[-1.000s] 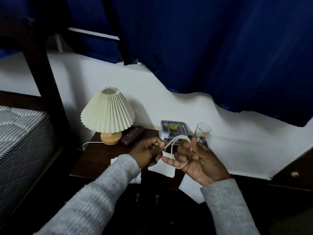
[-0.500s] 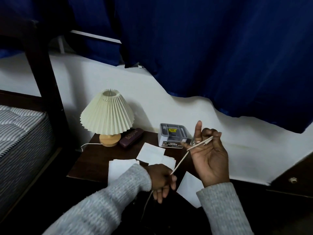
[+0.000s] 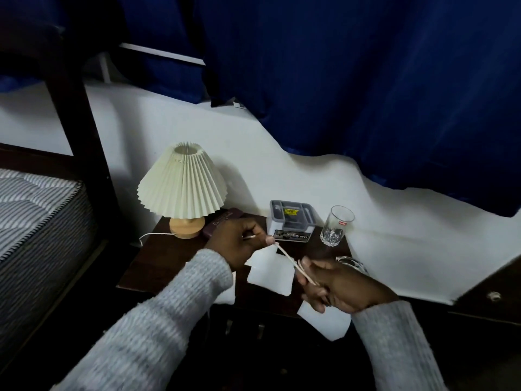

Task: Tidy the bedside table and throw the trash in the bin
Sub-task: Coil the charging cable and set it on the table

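I hold a thin white cable stretched between both hands above the dark wooden bedside table. My left hand pinches one end near the table's middle. My right hand grips the other end, wound around its fingers, at the table's front right. Several white paper scraps lie on the tabletop under the cable, and one hangs over the front edge. More coiled white cable lies on the table behind my right hand.
A pleated cream lamp stands at the back left with a dark case beside it. A grey box and a clear glass stand at the back. A mattress lies left, a blue curtain hangs behind.
My left hand has risen from below the table's front edge to above its middle. My right hand has dropped and closed, and the cable now runs short between them.
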